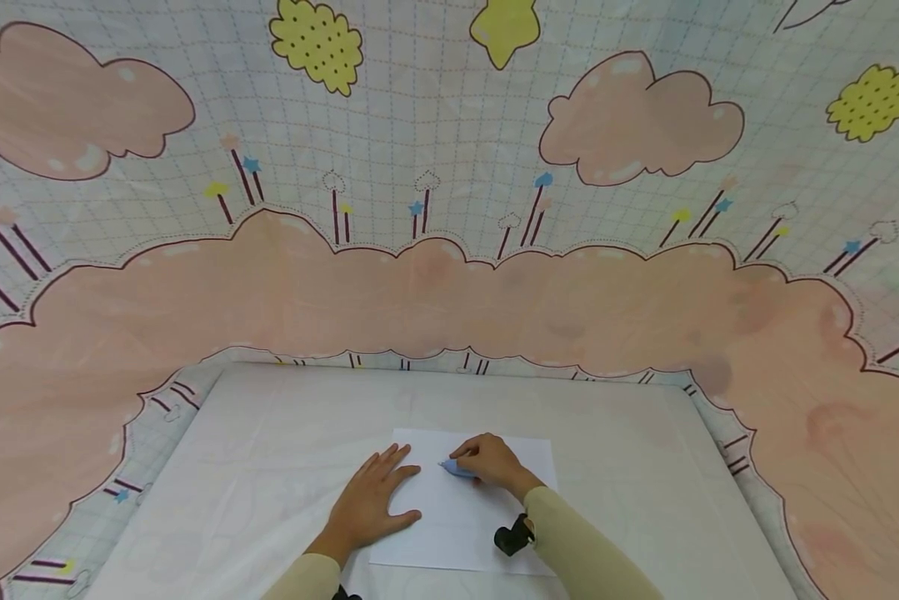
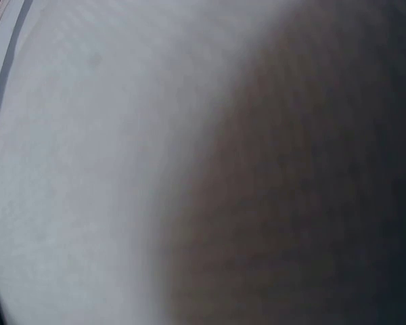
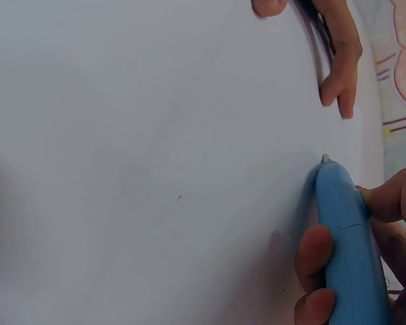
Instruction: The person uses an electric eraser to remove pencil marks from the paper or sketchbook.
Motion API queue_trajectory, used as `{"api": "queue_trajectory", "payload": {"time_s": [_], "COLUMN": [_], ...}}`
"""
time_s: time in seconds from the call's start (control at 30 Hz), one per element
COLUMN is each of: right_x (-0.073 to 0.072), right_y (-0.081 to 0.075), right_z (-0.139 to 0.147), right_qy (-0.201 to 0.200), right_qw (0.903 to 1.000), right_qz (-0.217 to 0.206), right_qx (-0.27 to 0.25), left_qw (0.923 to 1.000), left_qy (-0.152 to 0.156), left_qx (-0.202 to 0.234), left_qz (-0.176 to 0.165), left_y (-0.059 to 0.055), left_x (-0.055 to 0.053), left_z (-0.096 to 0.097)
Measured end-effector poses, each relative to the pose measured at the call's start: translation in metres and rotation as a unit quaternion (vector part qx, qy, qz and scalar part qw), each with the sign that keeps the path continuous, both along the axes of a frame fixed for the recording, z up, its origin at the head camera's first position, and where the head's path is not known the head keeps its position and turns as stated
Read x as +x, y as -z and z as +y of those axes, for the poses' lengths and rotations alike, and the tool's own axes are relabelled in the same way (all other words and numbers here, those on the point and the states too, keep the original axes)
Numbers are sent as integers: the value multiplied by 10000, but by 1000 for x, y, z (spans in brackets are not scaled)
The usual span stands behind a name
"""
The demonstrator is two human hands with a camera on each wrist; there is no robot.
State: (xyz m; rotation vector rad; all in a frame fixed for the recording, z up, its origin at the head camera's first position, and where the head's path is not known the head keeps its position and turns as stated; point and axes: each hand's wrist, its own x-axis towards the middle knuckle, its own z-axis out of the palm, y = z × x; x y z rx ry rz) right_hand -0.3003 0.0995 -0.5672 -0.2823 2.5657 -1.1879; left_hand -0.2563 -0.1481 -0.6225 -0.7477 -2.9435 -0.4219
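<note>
A sheet of white paper [image 1: 449, 521] lies on the white-covered table. My left hand [image 1: 374, 500] rests with spread fingers on its left side, and the same fingers [image 3: 343, 57] show at the top of the right wrist view. My right hand [image 1: 491, 461] grips a chunky blue pen-shaped tool [image 3: 352, 237] with a small pale tip, aimed at the upper middle of the sheet. The thumb sits on a raised button on the tool's side. Whether the tip touches the paper I cannot tell. A dark blur [image 2: 298, 176] hides most of the left wrist view.
Several tiny dark specks [image 3: 179, 197] mark the sheet. The white table [image 1: 629, 467] reaches out on both sides. Behind it hangs a patterned cloth [image 1: 419, 300] with pink clouds and yellow shapes. A black wrist camera [image 1: 513, 536] is strapped by the right sleeve.
</note>
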Motion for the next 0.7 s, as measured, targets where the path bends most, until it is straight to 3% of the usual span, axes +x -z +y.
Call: {"api": "queue_trajectory", "payload": {"time_s": [0.43, 0.7], "right_x": [0, -1], "right_y": [-1, 1], "right_z": [0, 11], "right_qy": [28, 82], "right_qw": [10000, 10000], "right_qz": [-67, -43], "right_qx": [23, 35], "left_qw": [10000, 9998], "left_qy": [-27, -87], "left_qx": [4, -79], "left_qz": [4, -178], "left_y": [0, -1], "left_x": [0, 0], "left_z": [1, 1]}}
